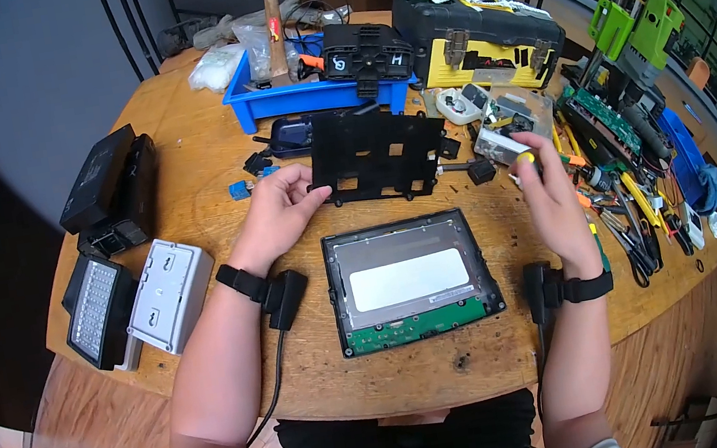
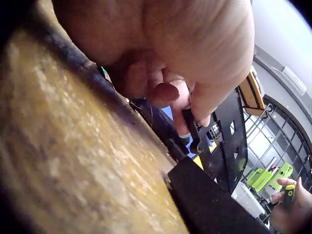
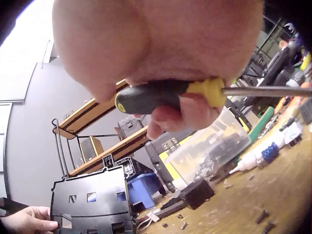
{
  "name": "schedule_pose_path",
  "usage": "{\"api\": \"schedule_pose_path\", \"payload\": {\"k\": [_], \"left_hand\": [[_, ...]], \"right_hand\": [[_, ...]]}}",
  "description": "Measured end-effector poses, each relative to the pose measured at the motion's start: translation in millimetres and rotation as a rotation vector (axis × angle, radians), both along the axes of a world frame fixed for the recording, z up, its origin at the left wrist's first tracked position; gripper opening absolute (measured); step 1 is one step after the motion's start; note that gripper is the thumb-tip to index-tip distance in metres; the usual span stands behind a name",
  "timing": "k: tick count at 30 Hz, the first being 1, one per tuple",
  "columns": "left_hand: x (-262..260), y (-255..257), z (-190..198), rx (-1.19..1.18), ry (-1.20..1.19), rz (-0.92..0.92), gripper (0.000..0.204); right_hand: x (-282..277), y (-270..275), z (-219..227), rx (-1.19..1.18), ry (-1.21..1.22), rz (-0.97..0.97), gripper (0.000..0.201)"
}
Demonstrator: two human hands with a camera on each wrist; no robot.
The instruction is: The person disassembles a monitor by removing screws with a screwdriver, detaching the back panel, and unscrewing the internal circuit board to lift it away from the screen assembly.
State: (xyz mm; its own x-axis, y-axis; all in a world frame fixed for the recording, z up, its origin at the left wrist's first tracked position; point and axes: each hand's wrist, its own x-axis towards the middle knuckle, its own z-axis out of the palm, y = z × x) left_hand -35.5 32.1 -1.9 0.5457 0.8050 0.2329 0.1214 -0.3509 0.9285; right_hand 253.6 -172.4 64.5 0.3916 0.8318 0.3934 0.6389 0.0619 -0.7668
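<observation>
My left hand (image 1: 274,214) pinches the left edge of a thin black plastic panel (image 1: 355,145) with several square cutouts, tilted upright over the table. In the left wrist view, thumb and fingers close on a tab of the panel (image 2: 222,141). My right hand (image 1: 555,207) grips a screwdriver (image 3: 156,97) with a black and yellow handle, its metal shaft pointing away to the right in the right wrist view. Between my forearms lies an opened display unit (image 1: 399,246) with a black frame, a white label and a green circuit board strip along its near edge.
A blue tray (image 1: 265,107) with a hammer stands at the back beside a black and yellow toolbox (image 1: 478,31). Hand tools (image 1: 637,208) clutter the right side. Black devices (image 1: 109,188), an LED lamp (image 1: 95,308) and a white box (image 1: 170,291) stand left. Loose screws (image 3: 263,217) lie on the table.
</observation>
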Motion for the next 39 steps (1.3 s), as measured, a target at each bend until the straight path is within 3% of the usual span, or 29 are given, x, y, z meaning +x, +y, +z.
{"api": "schedule_pose_path", "payload": {"k": [2, 7, 9, 10, 12, 13, 16, 18, 23, 25, 27, 30, 31, 34, 36, 39], "left_hand": [[0.2, 6.6, -8.1, -0.024, -0.035, -0.034, 0.010], [2.5, 9.4, -11.3, -0.090, -0.113, -0.119, 0.015], [1.0, 9.7, -10.9, 0.014, 0.028, -0.054, 0.016], [-2.5, 19.5, -19.8, -0.010, 0.089, -0.103, 0.019], [1.2, 21.0, -24.3, -0.032, -0.021, -0.114, 0.017], [1.7, 18.2, -19.8, -0.021, -0.002, -0.104, 0.017], [1.4, 12.8, -11.2, 0.023, 0.066, -0.076, 0.019], [1.5, 9.6, -8.6, -0.003, 0.047, -0.074, 0.021], [0.8, 9.2, -4.4, 0.093, 0.214, -0.001, 0.023], [1.9, 8.3, -4.2, 0.080, 0.263, 0.010, 0.022], [3.5, 8.8, -7.7, 0.060, 0.158, 0.000, 0.028], [3.3, 9.8, -8.3, 0.080, 0.162, 0.010, 0.037], [4.1, 10.0, -10.6, 0.077, 0.135, 0.017, 0.040], [3.0, 6.5, -7.8, 0.098, 0.169, 0.041, 0.042], [2.5, 6.3, -8.5, 0.094, 0.161, 0.045, 0.042], [3.5, 7.6, -9.0, 0.093, 0.158, 0.048, 0.043]], "right_hand": [[-5.8, -6.6, 11.9, -0.067, 0.061, -0.015, 0.037], [-15.6, -7.7, 13.6, 0.030, -0.106, -0.071, 0.041], [-14.8, -7.1, 10.2, 0.099, -0.117, -0.055, 0.044], [-22.0, -8.2, 16.0, 0.140, 0.230, 0.084, 0.042], [-24.8, -6.8, 12.4, 0.413, 0.376, 0.377, 0.040], [-39.0, -9.7, 17.5, 0.492, 0.490, 0.413, 0.039], [-71.6, -14.2, 21.5, 0.597, 0.424, 0.449, 0.045], [-79.2, -16.1, 19.1, 0.538, 0.328, 0.563, 0.044], [-106.8, -16.0, 0.1, 0.494, 0.325, 0.445, 0.074], [-105.8, -15.1, -5.0, 0.483, 0.334, 0.535, 0.075], [-112.0, -17.4, -8.1, 0.469, 0.344, 0.624, 0.076], [-137.8, -27.6, -11.7, 0.424, 0.394, 0.332, 0.068], [-120.8, -26.5, -20.2, 0.309, 0.175, 0.418, 0.071], [-118.6, -28.6, -12.5, 0.381, 0.280, 0.487, 0.073], [-122.0, -25.6, -8.9, 0.336, 0.203, 0.503, 0.075], [-119.6, -29.7, -12.6, 0.385, 0.241, 0.414, 0.072]]}}
